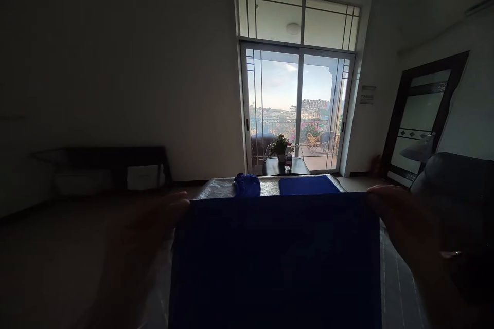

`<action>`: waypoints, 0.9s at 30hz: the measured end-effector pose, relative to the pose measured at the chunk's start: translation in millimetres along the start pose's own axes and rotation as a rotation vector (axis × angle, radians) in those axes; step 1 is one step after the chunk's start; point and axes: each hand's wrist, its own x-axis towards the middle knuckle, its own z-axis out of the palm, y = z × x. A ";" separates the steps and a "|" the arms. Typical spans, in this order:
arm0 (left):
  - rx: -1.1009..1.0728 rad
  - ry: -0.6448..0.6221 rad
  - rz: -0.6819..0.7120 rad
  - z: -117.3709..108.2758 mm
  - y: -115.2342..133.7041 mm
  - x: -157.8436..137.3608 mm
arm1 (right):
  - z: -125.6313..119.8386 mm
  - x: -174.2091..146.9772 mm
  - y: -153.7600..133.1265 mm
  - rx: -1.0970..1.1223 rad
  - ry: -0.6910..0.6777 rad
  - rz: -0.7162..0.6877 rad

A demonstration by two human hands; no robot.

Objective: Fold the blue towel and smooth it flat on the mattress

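Note:
A dark blue piece of cloth (276, 262) hangs spread out in front of me, its top edge nearly straight. My left hand (158, 221) pinches its upper left corner, and my right hand (401, 221) pinches the upper right corner. Beyond the cloth, a covered table (216, 188) shows its pale, shiny surface. On its far part lie a crumpled blue cloth (247, 185) and, to the right, a flat, folded-looking blue cloth (309, 185). Much of the table is hidden behind the cloth I hold, and the hands are very dark.
Behind the table stands a small dark table (270, 167) with a potted plant (281, 146) and a bottle (288, 157). Glass sliding doors (299, 108) lead to a balcony. A dark armchair (455, 195) is at right, and a low dark bench (116, 157) at left.

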 end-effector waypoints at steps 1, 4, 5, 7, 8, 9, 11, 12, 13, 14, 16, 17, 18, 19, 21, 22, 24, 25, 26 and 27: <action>0.025 -0.021 -0.043 7.6 -8.0 7.7 | 8.4 4.0 8.9 -0.004 -0.066 0.025; 0.125 -0.269 -0.212 32.4 -54.5 25.1 | 42.5 7.2 45.4 0.033 -0.297 0.093; 0.156 -0.376 -0.252 40.7 -76.3 26.5 | 56.2 3.7 59.5 0.052 -0.375 0.131; 0.189 -0.543 -0.328 56.4 -123.4 21.5 | 85.1 -11.3 88.4 0.062 -0.511 0.207; 0.205 -0.585 -0.359 63.6 -146.3 15.8 | 99.5 -22.0 102.5 0.068 -0.574 0.239; 0.222 -0.586 -0.371 70.1 -167.2 9.0 | 113.1 -34.1 116.2 0.072 -0.613 0.266; 0.242 -0.581 -0.375 80.3 -200.0 -4.7 | 136.5 -59.0 141.2 0.081 -0.636 0.306; 0.252 -0.572 -0.371 83.6 -211.4 -10.1 | 145.7 -70.1 152.3 0.077 -0.624 0.309; 0.262 -0.566 -0.366 85.8 -219.7 -14.2 | 152.8 -79.5 162.1 0.073 -0.612 0.315; 0.272 -0.561 -0.360 87.0 -225.4 -16.8 | 158.1 -86.8 170.7 0.067 -0.597 0.317; 0.293 -0.554 -0.346 87.7 -231.9 -18.3 | 163.7 -95.3 184.3 0.058 -0.572 0.330; 0.305 -0.550 -0.340 87.8 -234.0 -18.0 | 164.9 -97.1 189.5 0.056 -0.560 0.337; 0.319 -0.544 -0.335 88.0 -235.9 -17.5 | 165.4 -97.8 193.8 0.052 -0.547 0.345; 0.333 -0.538 -0.332 88.4 -237.8 -17.0 | 165.6 -97.9 197.2 0.049 -0.536 0.351; 0.354 -0.528 -0.322 89.6 -241.5 -16.9 | 166.0 -97.5 201.7 0.041 -0.514 0.360; 0.361 -0.526 -0.316 90.3 -243.0 -17.2 | 166.3 -97.5 202.9 0.037 -0.505 0.361; 0.369 -0.526 -0.301 91.2 -244.5 -18.3 | 167.2 -97.9 203.8 0.031 -0.488 0.356; 0.372 -0.525 -0.294 91.4 -244.4 -18.8 | 167.6 -98.3 203.9 0.029 -0.481 0.351; 0.375 -0.523 -0.287 91.4 -243.8 -19.3 | 167.8 -98.6 203.8 0.027 -0.476 0.345; 0.379 -0.522 -0.281 91.2 -242.8 -19.7 | 167.7 -98.9 203.7 0.025 -0.473 0.338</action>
